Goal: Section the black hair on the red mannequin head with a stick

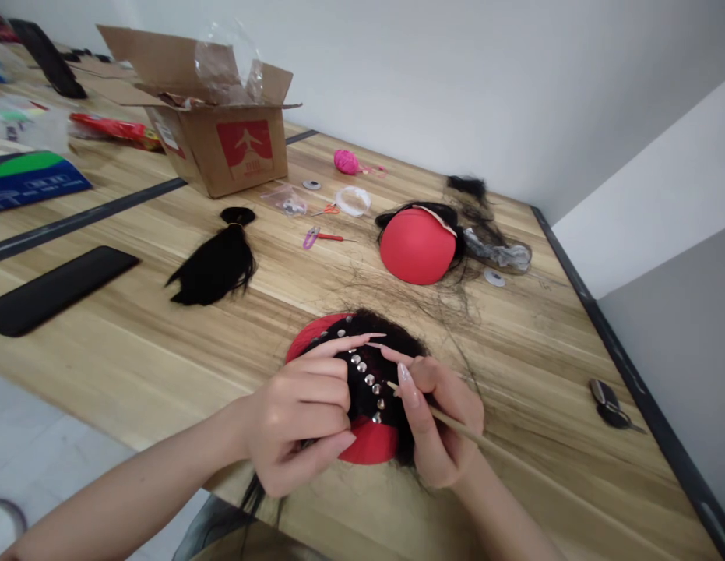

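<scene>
In front of me a red dome (374, 444) is covered over its middle with black hair (391, 327) and rows of silver rhinestones (370, 379). My left hand (300, 413) lies against its left side, index finger stretched over the hair and the other fingers curled in; whatever they may hold is hidden. Dark strands hang below that hand. My right hand (447, 413) pinches a thin wooden stick (459, 425), its tip beside the rhinestone row. The two index fingertips nearly meet above the stones.
Behind sits another red dome (417, 245) with black hair. A tied hair bundle (216, 265), a black case (58, 288), red-handled tool (330, 237), white ring (353, 201), pink yarn (346, 161) and open cardboard box (239, 156) are around. A dark key fob (608, 405) lies right.
</scene>
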Demonstrator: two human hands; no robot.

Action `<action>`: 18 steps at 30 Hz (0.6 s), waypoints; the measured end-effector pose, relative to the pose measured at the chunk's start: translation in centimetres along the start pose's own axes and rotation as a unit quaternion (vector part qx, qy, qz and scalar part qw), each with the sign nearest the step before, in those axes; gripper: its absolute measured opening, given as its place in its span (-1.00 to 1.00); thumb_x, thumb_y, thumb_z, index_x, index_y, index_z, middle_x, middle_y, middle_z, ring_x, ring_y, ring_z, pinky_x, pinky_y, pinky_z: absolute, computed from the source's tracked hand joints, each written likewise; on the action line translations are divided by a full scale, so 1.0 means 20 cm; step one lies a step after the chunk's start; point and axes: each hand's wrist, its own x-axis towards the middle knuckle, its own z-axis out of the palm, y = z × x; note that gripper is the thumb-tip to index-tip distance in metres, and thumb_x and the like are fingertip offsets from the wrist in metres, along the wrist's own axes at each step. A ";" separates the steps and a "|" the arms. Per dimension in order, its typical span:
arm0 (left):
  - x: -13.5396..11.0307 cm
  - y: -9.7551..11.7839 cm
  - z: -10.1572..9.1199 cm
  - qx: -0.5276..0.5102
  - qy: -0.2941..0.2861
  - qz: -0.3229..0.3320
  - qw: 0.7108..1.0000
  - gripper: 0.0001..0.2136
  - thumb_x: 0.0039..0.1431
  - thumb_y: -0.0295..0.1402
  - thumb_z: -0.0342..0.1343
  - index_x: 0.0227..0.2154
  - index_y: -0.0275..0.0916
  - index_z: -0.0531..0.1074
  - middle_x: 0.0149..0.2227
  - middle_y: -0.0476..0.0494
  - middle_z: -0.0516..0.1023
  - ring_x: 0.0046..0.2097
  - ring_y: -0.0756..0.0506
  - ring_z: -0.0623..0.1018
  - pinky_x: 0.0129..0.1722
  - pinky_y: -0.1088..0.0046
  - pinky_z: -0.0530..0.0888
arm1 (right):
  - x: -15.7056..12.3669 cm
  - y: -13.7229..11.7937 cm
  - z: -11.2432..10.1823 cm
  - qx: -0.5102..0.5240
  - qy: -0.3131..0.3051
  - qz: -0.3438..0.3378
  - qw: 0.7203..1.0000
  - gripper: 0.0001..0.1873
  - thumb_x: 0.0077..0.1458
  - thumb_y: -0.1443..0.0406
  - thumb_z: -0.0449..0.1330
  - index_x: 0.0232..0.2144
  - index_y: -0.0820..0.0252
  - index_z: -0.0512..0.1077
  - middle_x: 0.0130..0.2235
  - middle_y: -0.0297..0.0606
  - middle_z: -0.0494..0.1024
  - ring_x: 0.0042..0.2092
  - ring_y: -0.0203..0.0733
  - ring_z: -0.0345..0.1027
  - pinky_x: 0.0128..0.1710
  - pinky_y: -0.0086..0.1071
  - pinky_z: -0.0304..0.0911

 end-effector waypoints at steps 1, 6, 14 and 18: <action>0.00 0.00 0.00 0.000 0.000 0.000 1.000 -0.83 0.16 -0.53 -0.01 -0.52 -0.28 0.36 -0.62 -0.05 0.38 -0.50 -0.02 0.35 0.19 -0.07 0.41 | 0.00 0.00 0.00 0.001 -0.003 -0.002 1.000 -0.78 0.13 0.49 0.05 -0.45 0.12 0.37 -0.55 -0.41 0.23 -0.54 -0.28 0.15 -0.10 -0.05 0.53; 0.00 0.00 0.00 0.004 -0.001 -0.002 1.000 -0.84 0.15 -0.53 -0.01 -0.51 -0.28 0.39 -0.61 -0.06 0.39 -0.50 -0.03 0.37 0.19 -0.08 0.41 | -0.02 0.01 -0.01 0.003 -0.014 -0.001 1.000 -0.79 0.12 0.50 0.06 -0.44 0.10 0.35 -0.54 -0.40 0.26 -0.53 -0.27 0.19 -0.07 0.00 0.52; -0.01 -0.02 0.01 -0.003 0.009 0.022 1.000 -0.84 0.13 -0.53 -0.01 -0.53 -0.28 0.37 -0.63 -0.05 0.37 -0.52 -0.02 0.34 0.19 -0.08 0.41 | -0.02 0.02 -0.01 0.010 -0.010 -0.002 1.000 -0.77 0.16 0.51 0.04 -0.43 0.14 0.39 -0.54 -0.41 0.28 -0.52 -0.28 0.25 -0.06 -0.04 0.53; -0.01 -0.02 0.02 -0.002 0.014 0.017 1.000 -0.83 0.14 -0.53 -0.02 -0.53 -0.28 0.37 -0.63 -0.04 0.37 -0.52 -0.02 0.34 0.18 -0.08 0.42 | -0.02 0.03 -0.01 0.006 -0.003 -0.010 1.000 -0.76 0.17 0.53 0.04 -0.43 0.16 0.38 -0.53 -0.43 0.25 -0.52 -0.31 0.27 -0.07 -0.10 0.54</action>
